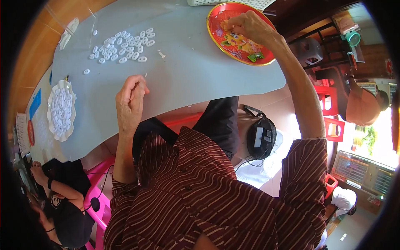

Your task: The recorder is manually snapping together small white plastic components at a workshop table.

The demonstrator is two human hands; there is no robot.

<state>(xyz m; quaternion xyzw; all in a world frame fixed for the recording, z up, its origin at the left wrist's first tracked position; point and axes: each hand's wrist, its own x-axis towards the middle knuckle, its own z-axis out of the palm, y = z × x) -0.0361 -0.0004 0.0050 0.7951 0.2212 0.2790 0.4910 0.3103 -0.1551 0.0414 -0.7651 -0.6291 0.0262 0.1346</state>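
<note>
My left hand (130,102) is held over the near part of the grey table, its fingers curled in and pressed together. Whatever they hold, if anything, is hidden; a tiny white bit (146,75) shows beside the fingertips. At the far right, my right hand (252,29) reaches into a round red tray (213,35) with a gold rim and flower print. Its fingers are bent together over the tray's bottom, and I cannot make out what is in them. Several small white oval plastic pieces with holes (123,46) lie spread left of the middle.
A scalloped white dish (73,104) heaped with white pieces stands at the left. Small white pins (161,54) lie mid-table, and a green wrapper (255,57) in the tray. A white perforated basket (208,2) is at the far edge. Another person (62,208) sits at lower left.
</note>
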